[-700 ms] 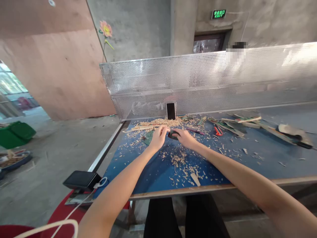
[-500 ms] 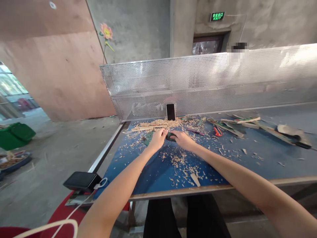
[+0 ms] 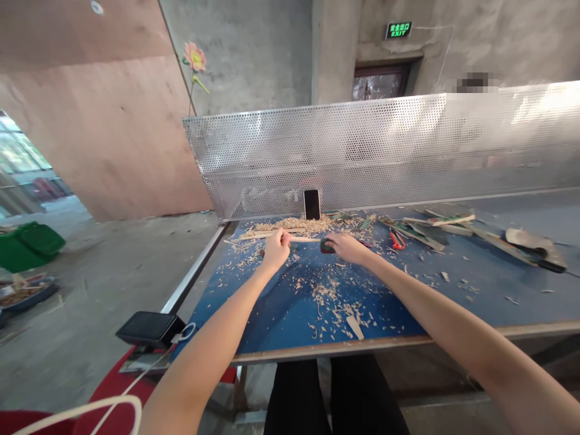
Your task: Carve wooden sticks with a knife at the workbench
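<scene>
A thin, pale wooden strip (image 3: 304,239) stretches level between my two hands, just above the table. Its left end is pinched in the closed fingers of my left hand (image 3: 275,249). My right hand (image 3: 348,249) is closed around a small folded piece of dark green sandpaper (image 3: 325,246) with a reddish-brown lower side, which is wrapped about or pressed against the strip's right end; I cannot tell which. Wood shavings (image 3: 324,291) lie scattered on the blue tabletop (image 3: 272,320) under and around both hands.
A phone (image 3: 312,205) leans against the perforated metal screen (image 3: 281,157) behind the shavings. To the right lie a red utility knife (image 3: 397,240), split bamboo pieces (image 3: 498,243) and a black-handled tool (image 3: 551,265). A black box with a cable (image 3: 149,330) sits at the left corner.
My hands have moved apart, the left one leftward and the right one, with the sandpaper, rightward. A longer stretch of the wooden strip now shows between them.
</scene>
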`<action>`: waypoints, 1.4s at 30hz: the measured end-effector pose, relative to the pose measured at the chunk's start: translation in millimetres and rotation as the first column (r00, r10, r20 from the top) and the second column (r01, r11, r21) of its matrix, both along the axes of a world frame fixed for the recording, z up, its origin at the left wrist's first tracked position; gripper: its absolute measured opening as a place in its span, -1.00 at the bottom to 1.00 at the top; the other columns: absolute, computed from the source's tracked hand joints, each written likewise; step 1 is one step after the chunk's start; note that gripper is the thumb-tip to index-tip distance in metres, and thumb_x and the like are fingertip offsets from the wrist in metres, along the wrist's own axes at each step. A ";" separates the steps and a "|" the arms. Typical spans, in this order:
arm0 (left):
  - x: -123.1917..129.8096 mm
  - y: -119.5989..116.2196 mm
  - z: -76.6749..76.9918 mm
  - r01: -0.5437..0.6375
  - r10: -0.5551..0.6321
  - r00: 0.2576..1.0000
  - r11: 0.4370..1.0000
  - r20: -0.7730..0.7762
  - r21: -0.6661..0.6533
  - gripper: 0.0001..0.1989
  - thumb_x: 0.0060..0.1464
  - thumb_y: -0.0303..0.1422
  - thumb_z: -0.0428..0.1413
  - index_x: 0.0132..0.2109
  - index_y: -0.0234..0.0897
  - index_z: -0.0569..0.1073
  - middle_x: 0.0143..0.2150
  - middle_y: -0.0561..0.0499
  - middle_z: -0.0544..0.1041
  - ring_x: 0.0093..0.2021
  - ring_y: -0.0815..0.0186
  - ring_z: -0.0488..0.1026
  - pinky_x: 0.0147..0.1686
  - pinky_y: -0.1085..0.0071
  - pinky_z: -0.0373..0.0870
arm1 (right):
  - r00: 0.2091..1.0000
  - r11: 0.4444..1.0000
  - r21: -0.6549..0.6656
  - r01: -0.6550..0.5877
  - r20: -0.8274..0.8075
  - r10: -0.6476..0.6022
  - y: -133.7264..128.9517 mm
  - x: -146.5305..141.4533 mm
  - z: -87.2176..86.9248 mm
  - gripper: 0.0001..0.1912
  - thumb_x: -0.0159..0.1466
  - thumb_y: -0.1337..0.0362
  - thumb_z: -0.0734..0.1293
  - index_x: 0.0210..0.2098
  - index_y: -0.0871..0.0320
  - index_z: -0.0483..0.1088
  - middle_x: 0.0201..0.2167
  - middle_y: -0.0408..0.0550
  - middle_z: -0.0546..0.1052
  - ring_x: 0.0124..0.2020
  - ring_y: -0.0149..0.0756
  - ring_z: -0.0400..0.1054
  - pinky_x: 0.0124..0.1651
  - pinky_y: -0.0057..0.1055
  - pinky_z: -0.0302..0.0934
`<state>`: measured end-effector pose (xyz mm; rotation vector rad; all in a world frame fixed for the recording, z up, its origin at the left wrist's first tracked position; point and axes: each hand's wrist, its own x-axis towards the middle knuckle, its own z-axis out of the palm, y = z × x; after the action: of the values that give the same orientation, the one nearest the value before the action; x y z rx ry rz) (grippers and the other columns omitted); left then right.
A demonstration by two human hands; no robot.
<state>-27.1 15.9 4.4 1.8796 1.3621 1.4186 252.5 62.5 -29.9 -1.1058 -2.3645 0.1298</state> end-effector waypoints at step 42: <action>28.7 -27.1 4.2 0.069 -0.138 0.484 0.990 -0.864 -0.120 -0.53 0.52 -0.19 -0.16 0.02 -0.32 0.59 -0.11 -0.31 0.69 -0.09 -0.02 0.67 -0.11 0.21 0.49 | 0.931 0.921 0.268 -0.282 0.307 0.196 -36.7 -40.8 8.2 -0.89 0.50 0.38 0.28 -0.12 0.16 0.46 -0.21 0.06 0.61 -0.21 -0.16 0.44 -0.06 -0.23 0.22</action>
<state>1.6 -11.2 8.6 2.7276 1.5963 0.2182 211.7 25.7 -21.8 -0.7159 -2.6455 -0.3193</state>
